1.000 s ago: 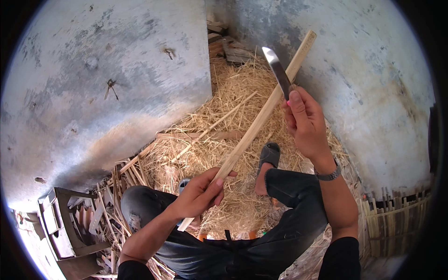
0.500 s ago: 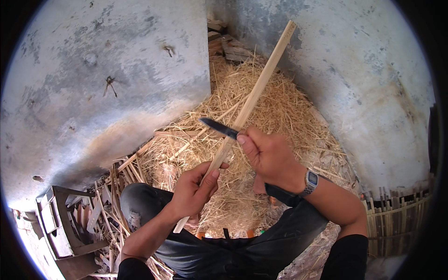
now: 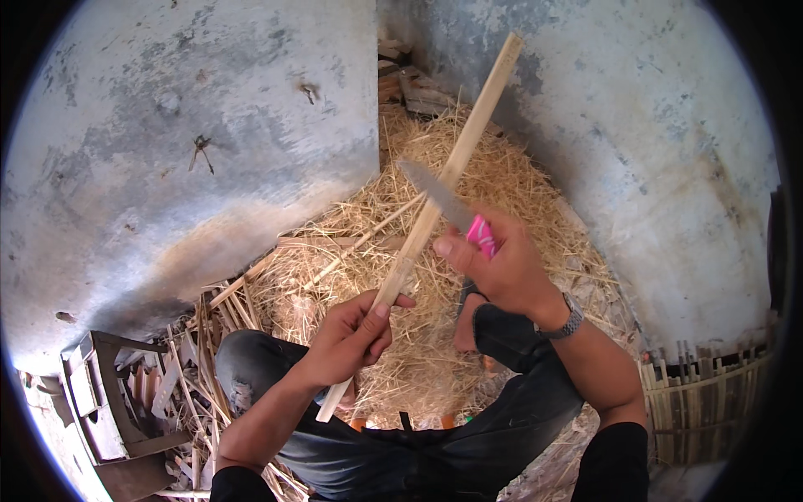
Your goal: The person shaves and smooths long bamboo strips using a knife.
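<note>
A long, pale wooden strip [image 3: 470,138], perhaps bamboo, slants from my lap up toward the far right. My left hand [image 3: 345,339] is closed around its lower part, thumb on top. My right hand [image 3: 502,263] grips a knife [image 3: 447,201] by its pink handle; the fingers cover part of that handle. The grey blade crosses the strip above my left hand, its tip pointing up and left. Whether the edge touches the wood I cannot tell.
Below the strip lies a heap of straw-like shavings [image 3: 510,197]. Split sticks [image 3: 191,376] and a worn wooden frame [image 3: 104,402] sit at the left. Weathered walls [image 3: 251,109] meet behind the heap. A slatted basket [image 3: 707,406] stands at the right.
My right hand has shifted slightly right and turned, so the blade's broad side and the pink handle now show. The blade has moved farther up the strip. My left hand keeps its hold.
</note>
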`<state>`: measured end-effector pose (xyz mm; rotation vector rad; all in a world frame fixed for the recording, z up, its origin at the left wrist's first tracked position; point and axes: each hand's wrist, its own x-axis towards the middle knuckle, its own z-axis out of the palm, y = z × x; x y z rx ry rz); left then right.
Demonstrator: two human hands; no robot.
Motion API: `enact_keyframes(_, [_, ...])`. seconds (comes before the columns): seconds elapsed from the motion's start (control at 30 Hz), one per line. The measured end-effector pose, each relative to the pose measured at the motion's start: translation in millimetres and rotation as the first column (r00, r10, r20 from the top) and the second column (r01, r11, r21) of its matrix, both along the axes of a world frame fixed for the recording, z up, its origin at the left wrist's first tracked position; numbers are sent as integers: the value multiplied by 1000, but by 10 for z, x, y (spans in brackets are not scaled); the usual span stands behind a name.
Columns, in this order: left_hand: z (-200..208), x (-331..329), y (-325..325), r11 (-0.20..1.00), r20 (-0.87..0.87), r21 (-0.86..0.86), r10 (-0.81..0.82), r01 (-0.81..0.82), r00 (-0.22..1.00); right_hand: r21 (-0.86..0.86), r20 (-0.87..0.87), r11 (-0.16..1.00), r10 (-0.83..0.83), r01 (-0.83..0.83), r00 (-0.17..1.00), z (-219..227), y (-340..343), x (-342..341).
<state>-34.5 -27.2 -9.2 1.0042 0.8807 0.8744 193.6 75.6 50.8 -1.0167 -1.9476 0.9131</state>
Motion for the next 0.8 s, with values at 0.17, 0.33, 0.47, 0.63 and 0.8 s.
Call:
enact_keyframes(0.17, [-128, 77, -32, 992, -66, 90, -78, 84, 995, -63, -68, 992, -111, 107, 991, 38, 186, 98])
enact_keyframes(0.33, [-100, 4, -6, 990, -188, 83, -99, 116, 977, -245, -356, 963, -197, 112, 913, 176, 255, 203])
enact_keyframes(0.47, [-111, -89, 1, 993, -264, 47, -93, 109, 960, -231, -441, 953, -283, 197, 852, 160, 379, 383])
enact_keyframes(0.63, [-100, -182, 55, 989, -352, 65, -104, 135, 930, -213, -591, 948, -318, 237, 741, 149, 460, 551])
enact_keyframes(0.8, [-134, -169, 98, 970, -518, 185, -39, 156, 855, -216, -619, 940, -341, 265, 707, 192, 462, 610])
